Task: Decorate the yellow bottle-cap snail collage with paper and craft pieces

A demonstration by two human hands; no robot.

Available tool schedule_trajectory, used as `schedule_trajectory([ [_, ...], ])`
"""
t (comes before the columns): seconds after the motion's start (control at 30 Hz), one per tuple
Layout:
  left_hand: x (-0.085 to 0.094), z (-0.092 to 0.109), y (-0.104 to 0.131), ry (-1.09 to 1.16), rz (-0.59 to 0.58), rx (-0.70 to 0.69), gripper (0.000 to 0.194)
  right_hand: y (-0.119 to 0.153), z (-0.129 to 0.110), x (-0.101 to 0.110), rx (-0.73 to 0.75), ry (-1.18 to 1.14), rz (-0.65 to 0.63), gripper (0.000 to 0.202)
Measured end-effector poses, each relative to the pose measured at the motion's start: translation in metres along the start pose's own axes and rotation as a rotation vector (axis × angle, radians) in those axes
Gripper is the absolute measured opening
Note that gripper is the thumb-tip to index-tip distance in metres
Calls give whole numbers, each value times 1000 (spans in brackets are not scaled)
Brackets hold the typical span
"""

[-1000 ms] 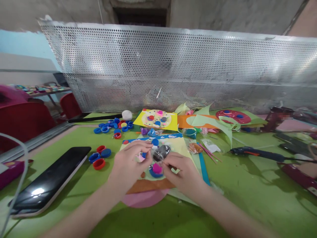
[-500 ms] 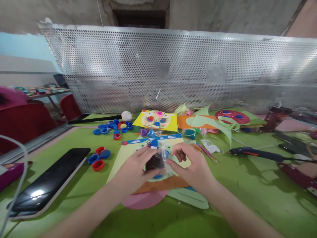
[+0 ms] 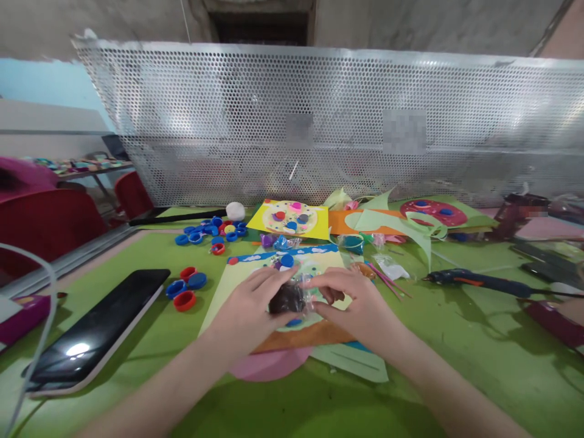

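A small dark packet in clear plastic wrap point(image 3: 286, 298) is between my hands, above a craft picture on pale yellow paper point(image 3: 219, 304). My left hand point(image 3: 249, 307) is closed on its left side, fingers behind and thumb below. At the right end, my right hand point(image 3: 360, 304) has its index finger and thumb at the crinkled clear plastic, pinching it. The contents look dark brown or black; their kind I cannot make out. Under the hands, the picture shows a blue bottle cap point(image 3: 286, 261), a blue strip with white clouds along the top and a brown strip along the bottom.
Left of the picture lie loose red and blue bottle cap rings point(image 3: 184, 300) and a black phone point(image 3: 98, 331). To the right are a hot glue gun point(image 3: 479, 283) and purple sticks point(image 3: 387, 280). Behind, a yellow craft card point(image 3: 255, 222) stands before a perforated metal panel point(image 3: 255, 128).
My right hand's index finger has come in from the right onto the plastic wrap, and its grip has closed up. The left hand keeps its hold. The camera view has shifted slightly.
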State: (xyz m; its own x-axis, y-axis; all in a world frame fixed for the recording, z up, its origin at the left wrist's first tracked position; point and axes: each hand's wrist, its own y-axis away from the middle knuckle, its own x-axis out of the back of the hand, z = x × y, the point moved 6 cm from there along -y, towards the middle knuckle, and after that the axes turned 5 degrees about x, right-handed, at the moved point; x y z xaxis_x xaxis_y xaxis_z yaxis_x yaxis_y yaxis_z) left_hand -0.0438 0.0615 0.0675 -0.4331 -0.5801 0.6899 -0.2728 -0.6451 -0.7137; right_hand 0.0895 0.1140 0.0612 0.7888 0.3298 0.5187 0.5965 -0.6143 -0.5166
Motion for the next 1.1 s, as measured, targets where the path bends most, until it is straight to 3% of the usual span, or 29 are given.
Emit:
schedule_trajectory([
  [0.3,-1,2,-2,62,-42,42,35,-1,1,-5,29,-11,-100,27],
  [0.5,-6,-6,-3,96,-118,156,33,0,0,-2,30,60,-195,12],
  [0.57,-4,-14,-4,92,-105,225,29,-2,6,15,-10,89,-88,7],
  [0.67,2,-26,-6,70,-53,311,25,-4,14,51,-75,132,217,9],
  [0.73,3,-30,-7,67,-43,317,27,-5,15,57,-83,99,272,17],
  [0.9,1,-21,-4,65,-47,233,33,-5,3,17,-22,11,30,8],
  [1.1,1,-8,-2,37,-28,98,25,-1,4,3,-27,41,-3,12],
])
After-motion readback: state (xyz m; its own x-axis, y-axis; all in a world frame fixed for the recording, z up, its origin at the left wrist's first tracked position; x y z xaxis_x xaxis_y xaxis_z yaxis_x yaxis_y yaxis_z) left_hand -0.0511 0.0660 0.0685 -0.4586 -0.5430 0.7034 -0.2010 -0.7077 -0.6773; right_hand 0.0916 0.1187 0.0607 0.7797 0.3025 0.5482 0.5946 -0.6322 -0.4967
